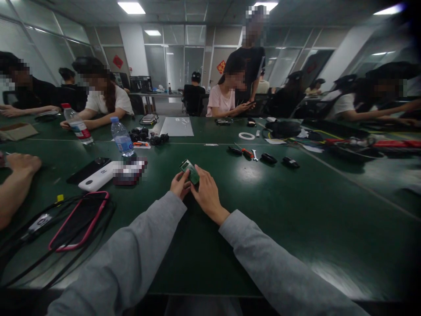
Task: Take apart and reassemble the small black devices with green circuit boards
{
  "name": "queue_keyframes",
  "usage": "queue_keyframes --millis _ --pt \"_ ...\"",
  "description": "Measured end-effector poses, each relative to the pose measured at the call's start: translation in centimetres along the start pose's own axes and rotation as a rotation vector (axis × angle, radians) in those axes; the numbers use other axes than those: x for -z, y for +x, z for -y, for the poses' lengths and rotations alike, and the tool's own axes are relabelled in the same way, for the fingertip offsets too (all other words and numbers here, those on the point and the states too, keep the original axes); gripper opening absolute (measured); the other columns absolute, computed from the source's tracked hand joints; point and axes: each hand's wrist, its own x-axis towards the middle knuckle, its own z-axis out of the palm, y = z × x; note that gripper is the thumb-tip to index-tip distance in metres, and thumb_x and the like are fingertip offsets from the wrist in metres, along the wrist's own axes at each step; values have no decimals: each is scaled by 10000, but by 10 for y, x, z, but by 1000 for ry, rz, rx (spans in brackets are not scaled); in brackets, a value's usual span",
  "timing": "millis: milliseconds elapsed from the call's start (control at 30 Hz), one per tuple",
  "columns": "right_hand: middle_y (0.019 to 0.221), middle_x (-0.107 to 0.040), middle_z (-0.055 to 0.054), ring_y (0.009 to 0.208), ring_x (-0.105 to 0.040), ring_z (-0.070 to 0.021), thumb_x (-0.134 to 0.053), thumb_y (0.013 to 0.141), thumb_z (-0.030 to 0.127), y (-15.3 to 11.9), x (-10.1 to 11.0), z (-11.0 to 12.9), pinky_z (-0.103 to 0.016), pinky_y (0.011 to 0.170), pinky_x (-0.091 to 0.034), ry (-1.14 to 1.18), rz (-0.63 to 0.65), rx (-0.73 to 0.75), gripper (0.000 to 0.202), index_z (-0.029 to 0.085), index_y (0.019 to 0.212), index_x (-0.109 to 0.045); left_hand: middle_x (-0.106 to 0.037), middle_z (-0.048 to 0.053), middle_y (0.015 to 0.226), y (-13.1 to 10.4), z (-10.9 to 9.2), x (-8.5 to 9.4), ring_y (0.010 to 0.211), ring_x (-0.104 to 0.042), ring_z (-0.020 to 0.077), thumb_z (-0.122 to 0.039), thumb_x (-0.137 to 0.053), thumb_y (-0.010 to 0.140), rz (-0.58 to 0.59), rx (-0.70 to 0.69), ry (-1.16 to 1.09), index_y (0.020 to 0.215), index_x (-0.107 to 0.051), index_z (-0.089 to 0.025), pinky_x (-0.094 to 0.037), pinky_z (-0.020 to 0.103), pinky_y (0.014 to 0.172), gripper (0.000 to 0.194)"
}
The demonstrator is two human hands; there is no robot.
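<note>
Both of my hands are in the middle of the head view, above the green table (184, 259). Between them is a small flat green piece that looks like a circuit board (192, 174), tilted, with a pale rectangular part near its upper end. My left hand (179, 185) pinches its left side with closed fingers. From the right, my right hand (209, 192) grips the other side, fingers bent over its edge. Fingers hide part of the board. Beyond it lie several dark mouse-like pieces (269, 158), a screwdriver (246, 153) and a wrench (254, 155).
At left lie a pink-rimmed phone (79, 224), cables (33, 259), a white power bank (98, 174) and a water bottle (123, 138). Another person's forearm (16, 188) rests at the left edge. A white tape ring (246, 136) lies farther back. Several people sit around.
</note>
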Motion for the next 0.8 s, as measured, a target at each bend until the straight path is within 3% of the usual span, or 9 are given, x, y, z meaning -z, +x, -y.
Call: queue_keyframes --millis 100,200,367,500,633,800 --pt "1347 -356 -122 1268 -318 -238 -520 858 246 -2 1 -3 -444 1071 -300 105 21 14 610 157 1395 -245 -632 13 813 2 0 2 567 -605 94 -356 -759 631 -3 -32 -12 1040 -497 -202 -473 219 522 510" --pt "1340 -347 -140 1258 -332 -240 -491 896 378 -7 -2 -6 -450 1072 -297 269 -13 -89 578 150 1377 -266 -655 28 858 6 -2 5 617 -637 117 -326 -772 621 12 -63 -22 1067 -490 -212 -507 249 574 540" --pt "1140 -501 -95 1046 -518 -193 -428 901 525 -6 -9 -17 -395 950 -443 763 -106 -532 489 179 1243 -382 -656 45 954 7 -2 7 705 -659 132 -347 -766 629 90 -78 -62 1038 -529 -203 -538 279 660 494" --pt "970 -562 -45 828 -587 -168 -513 818 604 1 -7 -24 -318 688 -557 1186 22 -784 467 195 1040 -481 -652 60 1003 8 2 7 737 -652 123 -411 -721 672 131 -96 -69 1041 -552 -198 -532 257 678 459" --pt "988 -577 -45 776 -602 -157 -614 780 532 4 -2 -27 -260 579 -555 1282 127 -804 481 216 1117 -480 -647 61 1016 8 7 5 766 -639 123 -405 -711 684 161 -128 -35 1056 -561 -198 -521 249 681 451" --pt "986 -578 -51 676 -592 -140 -605 794 507 1 -3 -27 -224 483 -519 1176 191 -728 599 251 1289 -383 -655 56 937 5 12 0 744 -628 129 -371 -698 701 100 -166 -20 1090 -575 -183 -512 264 674 450"
